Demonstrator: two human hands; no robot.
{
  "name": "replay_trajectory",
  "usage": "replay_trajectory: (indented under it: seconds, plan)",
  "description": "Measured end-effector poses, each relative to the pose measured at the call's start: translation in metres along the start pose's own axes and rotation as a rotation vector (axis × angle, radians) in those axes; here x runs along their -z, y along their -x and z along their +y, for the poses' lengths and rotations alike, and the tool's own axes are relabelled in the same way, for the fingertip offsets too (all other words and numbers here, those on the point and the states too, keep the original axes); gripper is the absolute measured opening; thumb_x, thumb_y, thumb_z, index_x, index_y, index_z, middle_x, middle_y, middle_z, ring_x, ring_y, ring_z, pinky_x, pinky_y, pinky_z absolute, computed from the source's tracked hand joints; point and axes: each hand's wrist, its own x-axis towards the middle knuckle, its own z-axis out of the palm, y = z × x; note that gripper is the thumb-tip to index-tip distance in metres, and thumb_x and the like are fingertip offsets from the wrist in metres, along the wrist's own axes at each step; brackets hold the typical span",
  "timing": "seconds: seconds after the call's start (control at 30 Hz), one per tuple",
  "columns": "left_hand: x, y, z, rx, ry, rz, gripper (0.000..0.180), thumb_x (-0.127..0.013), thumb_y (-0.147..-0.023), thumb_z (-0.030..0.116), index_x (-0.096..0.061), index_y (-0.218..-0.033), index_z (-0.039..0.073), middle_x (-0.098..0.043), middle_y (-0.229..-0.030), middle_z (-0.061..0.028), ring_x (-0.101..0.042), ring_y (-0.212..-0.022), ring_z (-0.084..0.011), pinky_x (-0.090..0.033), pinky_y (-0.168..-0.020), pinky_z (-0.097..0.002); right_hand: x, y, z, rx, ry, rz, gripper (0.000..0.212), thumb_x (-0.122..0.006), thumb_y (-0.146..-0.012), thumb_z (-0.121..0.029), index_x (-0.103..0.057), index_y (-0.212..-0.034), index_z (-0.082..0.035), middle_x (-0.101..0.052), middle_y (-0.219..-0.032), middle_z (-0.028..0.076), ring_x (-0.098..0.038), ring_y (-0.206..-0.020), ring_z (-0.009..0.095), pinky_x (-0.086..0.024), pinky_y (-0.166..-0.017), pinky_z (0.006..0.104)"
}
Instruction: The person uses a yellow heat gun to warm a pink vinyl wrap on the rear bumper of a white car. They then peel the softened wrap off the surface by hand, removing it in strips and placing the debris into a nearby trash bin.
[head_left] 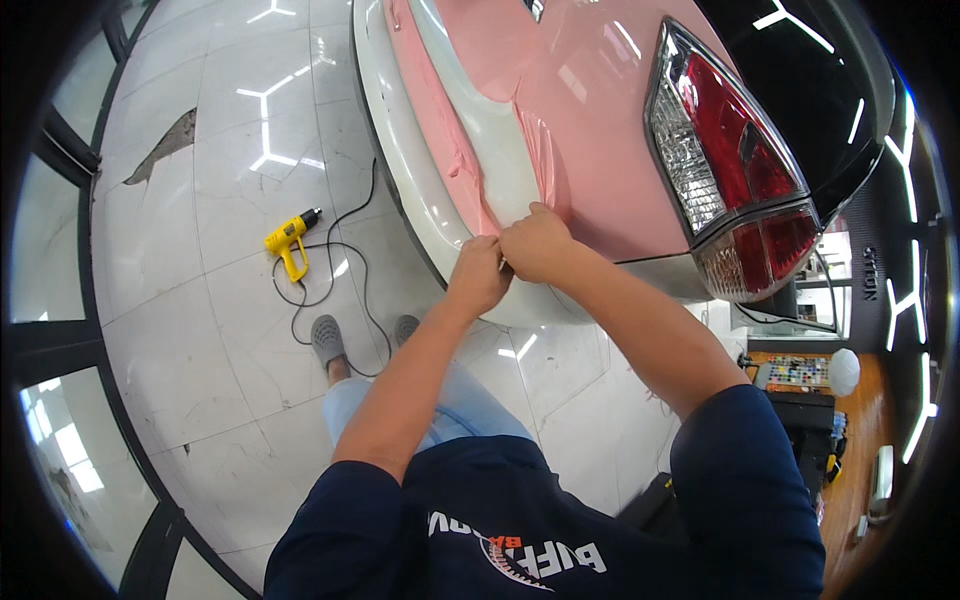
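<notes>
Pink vinyl film point(600, 160) covers part of the white car point(497, 150) in front of me. A bare white band of bodywork runs between a narrow pink strip and the wider pink panel, whose edge is bunched and wrinkled. At the corner of the car, my left hand point(477, 278) is closed on the lower end of the narrow strip. Right beside it, nearly touching, my right hand point(540, 246) is closed around gathered film at the lower edge of the bare band. My fingertips are partly hidden.
A yellow heat gun point(290, 242) lies on the tiled floor at left, its black cord point(366, 270) looping close to my feet. The red and clear tail light point(740, 150) is to the right. Glass doors point(75, 450) line the left side; a broken tile point(168, 143) shows far left.
</notes>
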Motion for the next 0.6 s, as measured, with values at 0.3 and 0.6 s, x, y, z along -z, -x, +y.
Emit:
replay_trajectory:
  seconds: [0.3, 0.6]
  plan:
    - [-0.026, -0.002, 0.005, 0.023, -0.011, 0.293, 0.019, -0.062, -0.071, -0.002, -0.062, -0.09, 0.002, -0.063, -0.096, -0.0168, -0.056, -0.092, -0.0358, -0.045, -0.085, -0.0429, -0.03, -0.001, 0.008, 0.053, 0.075, 0.282, 0.016, -0.057, -0.08, -0.021, -0.071, -0.075, -0.015, -0.07, -0.08, 0.005, -0.066, -0.077, 0.019, -0.036, -0.091, 0.037]
    - [-0.059, 0.049, 0.033, 0.006, -0.109, 0.414, 0.01, -0.053, -0.081, 0.007, -0.059, -0.082, -0.001, -0.06, -0.079, -0.0199, -0.058, -0.082, -0.0403, -0.044, -0.073, -0.0499, -0.034, 0.049, 0.014, 0.354, 0.278, 0.473, 0.022, -0.055, -0.08, -0.024, -0.07, -0.072, -0.009, -0.068, -0.076, 0.009, -0.061, -0.077, 0.026, -0.038, -0.091, 0.0377]
